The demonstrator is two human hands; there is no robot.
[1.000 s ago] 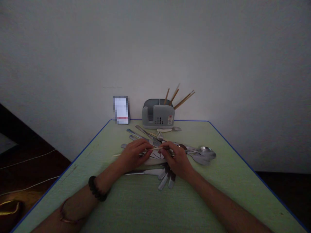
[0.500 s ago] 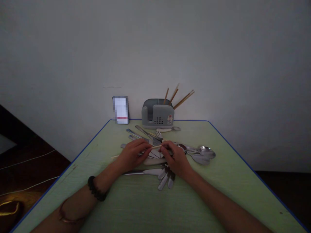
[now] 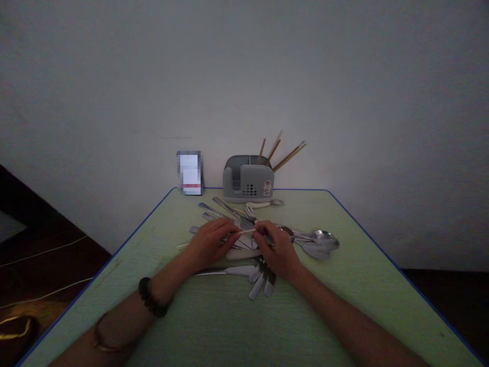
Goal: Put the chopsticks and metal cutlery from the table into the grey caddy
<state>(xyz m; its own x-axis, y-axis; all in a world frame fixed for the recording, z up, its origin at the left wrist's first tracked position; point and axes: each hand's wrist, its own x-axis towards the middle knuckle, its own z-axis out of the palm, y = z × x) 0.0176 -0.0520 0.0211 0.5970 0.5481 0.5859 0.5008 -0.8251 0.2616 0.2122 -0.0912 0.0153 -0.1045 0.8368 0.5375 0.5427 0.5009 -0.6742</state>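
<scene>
A pale, thin chopstick (image 3: 246, 232) runs between my two hands above a heap of cutlery. My left hand (image 3: 214, 242) is closed on its left part, and a light tip shows beyond the wrist side. The fingers of my right hand (image 3: 278, 250) pinch the right end. Beneath and around them lie metal knives and handles (image 3: 217, 210), a fork (image 3: 250, 211), several spoons (image 3: 324, 238) to the right and a pale-handled knife (image 3: 237, 270) in front. My hands cover the middle of the heap.
Behind the heap stands a grey utensil holder (image 3: 256, 186), with several chopsticks (image 3: 289, 157) leaning out of its right compartment. A white-handled fork (image 3: 263, 204) lies before it. A lit phone (image 3: 190, 173) rests upright against the wall. The green table (image 3: 214, 326) has a blue edge.
The chopstick has shifted very slightly to the right between my fingers. Both hands stay almost in the same place, and the cutlery and holder have not moved.
</scene>
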